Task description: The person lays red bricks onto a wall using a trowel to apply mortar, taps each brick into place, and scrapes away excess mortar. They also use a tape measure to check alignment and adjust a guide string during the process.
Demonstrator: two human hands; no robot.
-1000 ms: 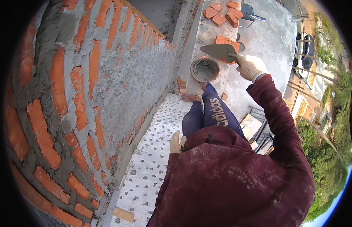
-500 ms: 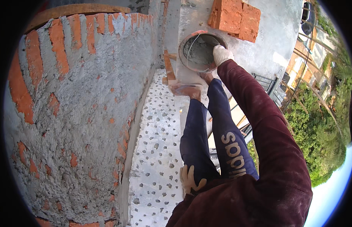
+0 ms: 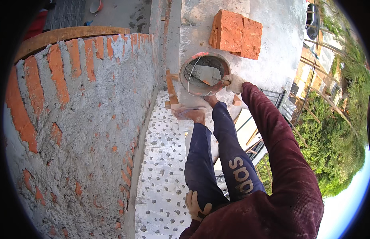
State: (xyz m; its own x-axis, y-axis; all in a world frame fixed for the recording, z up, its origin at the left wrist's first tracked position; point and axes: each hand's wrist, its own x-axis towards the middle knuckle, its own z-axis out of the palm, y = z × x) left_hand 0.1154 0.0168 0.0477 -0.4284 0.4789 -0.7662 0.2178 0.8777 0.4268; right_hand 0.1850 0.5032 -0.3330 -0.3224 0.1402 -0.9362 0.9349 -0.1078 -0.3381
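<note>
My right hand (image 3: pixel 234 83), in a pale knit glove, grips the wooden handle of a trowel at the right rim of a round bucket (image 3: pixel 205 55). The trowel blade (image 3: pixel 207 75) lies tilted inside, in wet grey mortar, and the bucket's wire handle hangs over its left side. Just beyond the bucket sits a stack of red bricks (image 3: pixel 250 38). My left hand (image 3: pixel 197 205), also gloved, rests with spread fingers on my left thigh. My bare feet (image 3: pixel 193 114) are on the ledge just below the bucket.
A part-rendered brick wall (image 3: pixel 97 123) fills the left, with a wooden board (image 3: pixel 73 32) along its top. A white dotted strip (image 3: pixel 157 167) runs beside it, with wood offcuts (image 3: pixel 171 89) at its end. Right, past the slab's edge, are railings (image 3: pixel 274 95), poles, trees and cars below.
My right hand has lowered the trowel from above the bricks into the bucket and now tilts its blade in the mortar. My left hand stays at my thigh while my view has shifted.
</note>
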